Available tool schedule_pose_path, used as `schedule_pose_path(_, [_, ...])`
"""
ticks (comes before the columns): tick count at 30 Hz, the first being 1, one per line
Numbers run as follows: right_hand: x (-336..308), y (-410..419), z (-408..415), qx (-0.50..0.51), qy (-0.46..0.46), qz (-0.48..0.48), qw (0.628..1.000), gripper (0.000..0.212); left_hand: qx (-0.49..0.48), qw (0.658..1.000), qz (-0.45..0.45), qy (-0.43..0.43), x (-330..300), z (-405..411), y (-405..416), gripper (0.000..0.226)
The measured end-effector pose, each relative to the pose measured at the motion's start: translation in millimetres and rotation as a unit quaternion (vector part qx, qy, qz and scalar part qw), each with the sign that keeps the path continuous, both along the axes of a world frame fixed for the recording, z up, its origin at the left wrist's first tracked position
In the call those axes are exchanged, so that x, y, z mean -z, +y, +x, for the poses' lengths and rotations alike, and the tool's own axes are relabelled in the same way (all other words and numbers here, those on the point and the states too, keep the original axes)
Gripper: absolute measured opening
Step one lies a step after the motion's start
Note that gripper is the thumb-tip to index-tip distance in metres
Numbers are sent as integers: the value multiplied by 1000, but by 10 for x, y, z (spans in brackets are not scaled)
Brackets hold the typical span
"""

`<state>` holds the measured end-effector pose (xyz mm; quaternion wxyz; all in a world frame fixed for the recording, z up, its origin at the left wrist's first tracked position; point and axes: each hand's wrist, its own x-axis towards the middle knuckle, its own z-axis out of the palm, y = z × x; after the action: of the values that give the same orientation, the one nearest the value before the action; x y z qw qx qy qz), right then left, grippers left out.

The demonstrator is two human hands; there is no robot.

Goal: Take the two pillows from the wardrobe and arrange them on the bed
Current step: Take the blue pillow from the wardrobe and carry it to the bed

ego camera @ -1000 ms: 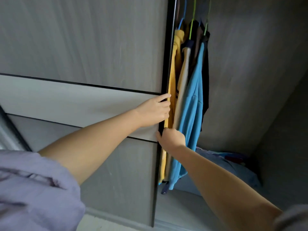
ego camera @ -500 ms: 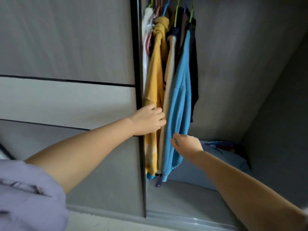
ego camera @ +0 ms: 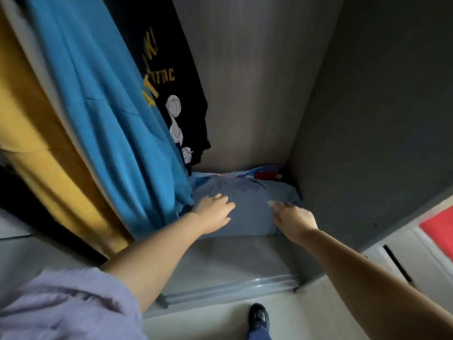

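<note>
A blue-grey pillow (ego camera: 250, 204) lies on the wardrobe floor (ego camera: 232, 258), pushed into the back right corner. A second pillow cannot be told apart; only more blue fabric shows behind the first. My left hand (ego camera: 215, 213) rests on the pillow's left side, fingers spread, holding nothing. My right hand (ego camera: 294, 218) hovers at the pillow's right end with fingers apart, close to it or just touching. The bed is out of view.
Hanging clothes crowd the left: a yellow garment (ego camera: 36, 143), a blue shirt (ego camera: 105, 119) and a black printed T-shirt (ego camera: 171, 77). A red item (ego camera: 267, 174) sits behind the pillow. The wardrobe's side wall (ego camera: 367, 119) is on the right. My shoe (ego camera: 258, 317) stands by the door track.
My view dropped to the wardrobe floor. My left hand left the sliding door edge and both hands reached down to the pillow.
</note>
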<state>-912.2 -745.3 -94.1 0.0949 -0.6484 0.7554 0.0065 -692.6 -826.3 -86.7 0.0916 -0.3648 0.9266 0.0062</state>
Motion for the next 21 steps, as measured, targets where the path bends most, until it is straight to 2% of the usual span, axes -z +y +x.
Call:
schedule_pose_path(5, [490, -752, -450, -56, -15, 83, 995, 43, -119, 989, 86, 25, 614, -393, -623, 44])
schedule_pose_path(10, [1139, -1610, -737, -95, -11, 107, 990, 47, -178, 979, 102, 10, 1264, -662, -1216, 50])
schedule_pose_path(16, [2350, -2586, -861, -103, 11, 128, 986, 66, -220, 973, 74, -14, 2342, -888, -2100, 62])
schedule_pose_path(19, [2962, -3023, -977, -109, 39, 110, 987, 82, -250, 967, 7, 41, 2931, -891, -2446, 74])
schedule_pose_path(21, [3291, -3189, -1043, -114, 58, 95, 987, 96, -276, 961, -7, 22, 3271, -791, -2569, 86])
